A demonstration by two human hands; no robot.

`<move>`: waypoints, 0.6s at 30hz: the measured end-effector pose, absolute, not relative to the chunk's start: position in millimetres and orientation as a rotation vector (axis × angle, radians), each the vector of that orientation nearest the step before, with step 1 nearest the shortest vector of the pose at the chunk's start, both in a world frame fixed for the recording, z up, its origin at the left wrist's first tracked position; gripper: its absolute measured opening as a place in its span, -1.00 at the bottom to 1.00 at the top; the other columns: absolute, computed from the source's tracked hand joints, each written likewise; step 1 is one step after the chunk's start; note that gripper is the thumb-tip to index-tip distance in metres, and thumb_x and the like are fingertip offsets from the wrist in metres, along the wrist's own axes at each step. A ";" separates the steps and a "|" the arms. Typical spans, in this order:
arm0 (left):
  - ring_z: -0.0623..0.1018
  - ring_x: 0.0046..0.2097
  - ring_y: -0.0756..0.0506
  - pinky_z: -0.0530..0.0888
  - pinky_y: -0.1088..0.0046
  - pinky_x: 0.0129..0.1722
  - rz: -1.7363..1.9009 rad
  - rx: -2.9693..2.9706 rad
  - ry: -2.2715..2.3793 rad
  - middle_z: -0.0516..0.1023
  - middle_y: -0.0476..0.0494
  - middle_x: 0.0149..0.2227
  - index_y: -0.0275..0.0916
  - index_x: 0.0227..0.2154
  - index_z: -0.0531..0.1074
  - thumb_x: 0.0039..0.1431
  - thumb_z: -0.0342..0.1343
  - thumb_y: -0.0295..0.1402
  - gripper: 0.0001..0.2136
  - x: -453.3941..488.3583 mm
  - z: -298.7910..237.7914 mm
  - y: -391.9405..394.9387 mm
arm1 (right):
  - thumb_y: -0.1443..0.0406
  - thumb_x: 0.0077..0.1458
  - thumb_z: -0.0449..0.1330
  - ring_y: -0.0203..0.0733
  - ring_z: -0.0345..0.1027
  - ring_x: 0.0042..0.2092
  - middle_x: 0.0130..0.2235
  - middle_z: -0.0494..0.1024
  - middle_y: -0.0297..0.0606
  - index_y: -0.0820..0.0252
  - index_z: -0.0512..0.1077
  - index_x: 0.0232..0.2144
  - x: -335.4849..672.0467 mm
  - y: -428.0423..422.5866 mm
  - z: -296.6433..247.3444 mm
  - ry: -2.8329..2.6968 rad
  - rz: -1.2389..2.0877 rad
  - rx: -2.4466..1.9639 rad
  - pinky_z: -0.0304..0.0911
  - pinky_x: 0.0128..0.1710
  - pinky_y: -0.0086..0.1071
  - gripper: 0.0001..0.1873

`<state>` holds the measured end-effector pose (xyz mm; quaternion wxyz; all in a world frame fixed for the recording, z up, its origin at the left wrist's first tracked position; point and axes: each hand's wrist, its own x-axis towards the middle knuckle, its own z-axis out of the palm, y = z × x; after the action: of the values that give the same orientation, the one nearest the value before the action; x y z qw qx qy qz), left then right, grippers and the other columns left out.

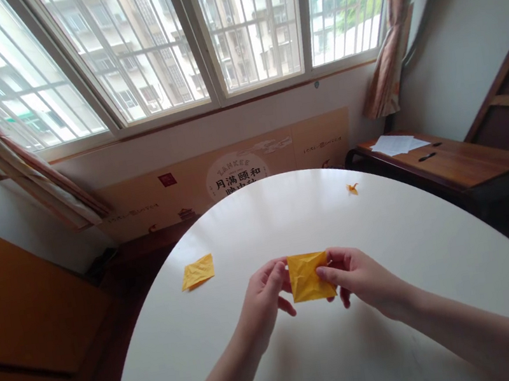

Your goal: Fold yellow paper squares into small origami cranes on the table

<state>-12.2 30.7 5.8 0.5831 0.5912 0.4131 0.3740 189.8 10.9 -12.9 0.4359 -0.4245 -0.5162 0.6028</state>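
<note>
A creased yellow paper square (307,276) is held just above the round white table (388,240), in the middle of the view. My left hand (263,300) pinches its left edge with thumb and fingers. My right hand (358,279) pinches its right edge, thumb lying across the lower right corner. A second crumpled yellow paper sheet (198,271) lies flat on the table to the left, apart from both hands. A small folded yellow paper figure (353,188) sits near the table's far right edge.
A wooden side table (467,160) with white sheets (396,144) and a dark pen stands at the right. Curtains hang at both sides of a barred window. A printed board with characters (237,177) leans against the wall behind the table. Wooden furniture fills the left.
</note>
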 end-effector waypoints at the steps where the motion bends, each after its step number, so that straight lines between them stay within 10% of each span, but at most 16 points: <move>1: 0.56 -0.35 -0.11 0.43 0.56 -0.60 0.823 1.389 0.949 0.59 -0.30 -0.30 -0.41 -0.06 0.48 0.22 0.10 -0.04 -0.52 -11.8 7.0 30.6 | 0.08 0.14 0.29 -0.25 0.44 -0.42 -0.32 0.61 -0.18 0.27 0.50 -0.16 189.4 10.6 -13.3 -1.309 1.468 -1.069 0.27 -0.61 -0.52 -0.63; 18: 0.54 -0.53 0.00 0.40 0.62 -0.63 0.777 1.197 1.028 0.60 -0.13 -0.44 -0.32 -0.24 0.55 0.04 0.20 -0.29 -0.75 -9.9 8.9 30.5 | 0.22 0.09 0.22 -0.25 0.45 -0.46 -0.36 0.58 -0.24 0.24 0.54 -0.20 187.8 9.7 -19.0 -1.338 1.371 -0.995 0.28 -0.62 -0.49 -0.74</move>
<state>-9.9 30.5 8.9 0.6376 0.5243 0.4503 0.3404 187.8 9.7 -19.0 0.4719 -0.4065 -0.5465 0.5598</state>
